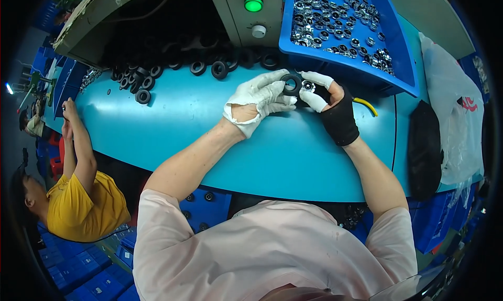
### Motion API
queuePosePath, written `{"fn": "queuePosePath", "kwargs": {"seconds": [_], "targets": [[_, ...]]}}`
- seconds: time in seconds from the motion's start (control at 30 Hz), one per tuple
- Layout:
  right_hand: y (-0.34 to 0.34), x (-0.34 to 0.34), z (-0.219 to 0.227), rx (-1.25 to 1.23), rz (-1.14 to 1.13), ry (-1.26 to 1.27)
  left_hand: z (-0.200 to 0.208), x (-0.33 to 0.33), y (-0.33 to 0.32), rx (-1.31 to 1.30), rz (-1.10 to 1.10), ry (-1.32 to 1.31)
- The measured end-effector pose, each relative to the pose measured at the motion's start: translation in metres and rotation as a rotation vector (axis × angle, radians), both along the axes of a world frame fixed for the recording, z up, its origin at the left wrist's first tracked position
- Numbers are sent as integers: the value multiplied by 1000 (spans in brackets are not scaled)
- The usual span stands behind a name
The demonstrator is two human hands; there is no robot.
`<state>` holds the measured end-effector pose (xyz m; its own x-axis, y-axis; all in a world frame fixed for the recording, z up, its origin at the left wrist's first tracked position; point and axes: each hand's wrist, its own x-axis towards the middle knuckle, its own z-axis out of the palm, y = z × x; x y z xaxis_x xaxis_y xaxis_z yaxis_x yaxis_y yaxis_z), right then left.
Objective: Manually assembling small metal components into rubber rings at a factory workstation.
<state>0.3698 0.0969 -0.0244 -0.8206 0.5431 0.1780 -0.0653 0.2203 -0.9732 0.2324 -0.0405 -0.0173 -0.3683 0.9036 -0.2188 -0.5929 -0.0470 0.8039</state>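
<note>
My left hand [260, 97], in a white glove torn at the wrist, grips a black rubber ring [291, 84] between thumb and fingers. Close against it, my right hand [332, 105] pinches a small shiny metal wheel hub [308, 85]. That hand wears a black fingerless glove with white coverings on thumb and finger. Ring and hub are side by side, nearly touching, above the turquoise table [220, 151]. A tool's yellow handle [365, 106] sticks out beside my right hand, its other end hidden.
Loose black rings [143, 96] lie along the table's back edge. A blue bin [350, 73] of shiny metal parts stands behind my hands. At the right are a black cloth item [425, 151] and a plastic bag [456, 117]. A co-worker [84, 204] in yellow works at left.
</note>
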Motion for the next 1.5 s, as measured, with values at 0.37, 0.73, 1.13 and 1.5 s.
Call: {"fn": "queuePosePath", "kwargs": {"seconds": [0.37, 0.73, 1.13, 1.5], "targets": [[-4, 4, -3, -141, -28, 96, -6, -15, -4, 123, -76, -202], [-7, 3, -5, 127, -51, 44, -9, -25, -3, 263, -264, -531], [-6, 2, -3, 41, -19, 9, -11, -26, -3, 343, -356, -465], [-8, 3, -2, 178, -48, 79, 0, -19, -1, 143, -139, -134]]}}
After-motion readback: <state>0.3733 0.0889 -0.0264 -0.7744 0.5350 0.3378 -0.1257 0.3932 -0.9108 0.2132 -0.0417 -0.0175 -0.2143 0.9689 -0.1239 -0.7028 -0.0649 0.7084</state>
